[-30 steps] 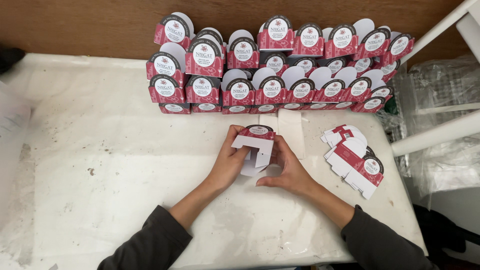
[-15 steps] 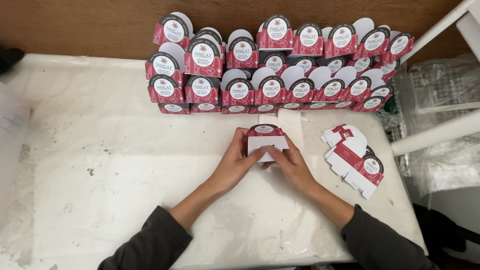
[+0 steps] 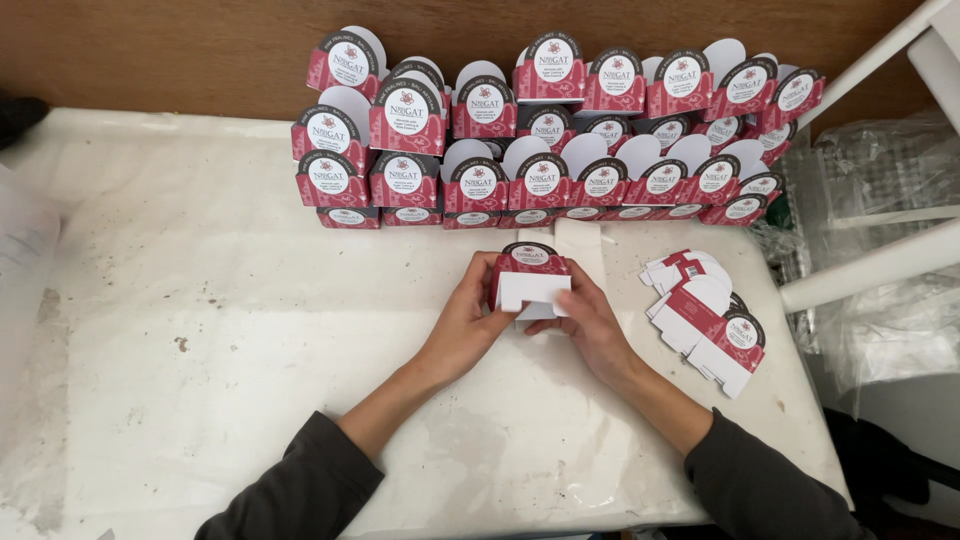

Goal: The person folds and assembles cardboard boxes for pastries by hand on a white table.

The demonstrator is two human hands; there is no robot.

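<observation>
Both my hands hold one small red and white cardboard box [image 3: 532, 281] with a round-topped label flap, just above the white table [image 3: 200, 330]. My left hand [image 3: 470, 315] grips its left side, and my right hand [image 3: 588, 318] grips its right side and underside. A white panel of the box faces me. Just beyond the box lies a flat white strip of card [image 3: 580, 245] on the table.
Several finished boxes of the same kind are stacked in rows [image 3: 540, 140] along the back of the table against a brown wall. A pile of flat unfolded box blanks [image 3: 708, 318] lies to the right. White chair rails [image 3: 870, 265] and clear plastic wrap [image 3: 890, 170] stand at the far right.
The box was a half-open blank with loose white flaps a second ago. My hands have since pressed it into a closed box shape and lifted it slightly away from me.
</observation>
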